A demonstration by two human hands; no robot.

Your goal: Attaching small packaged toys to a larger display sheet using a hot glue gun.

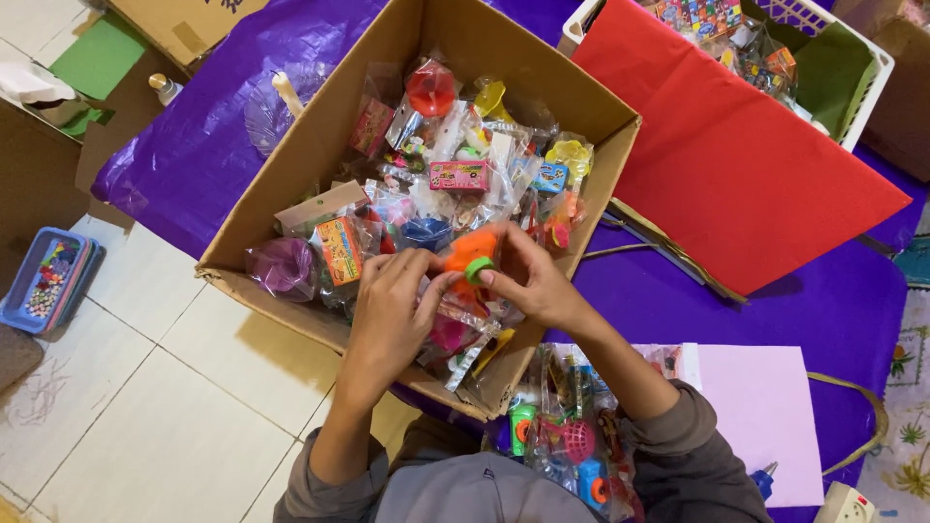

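Right, we're over the open brown cardboard box (320, 165) crammed with small toys sealed in clear plastic bags (455, 174), and both hands meet above its near edge. Our left hand (392, 305) is curled, fingertips pinching the left side of a small orange plastic toy with a green cap (472, 257). Our right hand (528, 281) closes on it from three o'clock, thumb and forefinger at the green cap, so the toy sits braced between two grips, lifted just clear of the packets below. At seven o'clock a purple toy in a clear wrapper (284, 266) lies against the box wall. Out at two o'clock a big red paper sheet (746, 165) leans over a white plastic basket (867, 92). In our lap, at five o'clock, rests another bundle of bagged toys (572, 441), near at hand.
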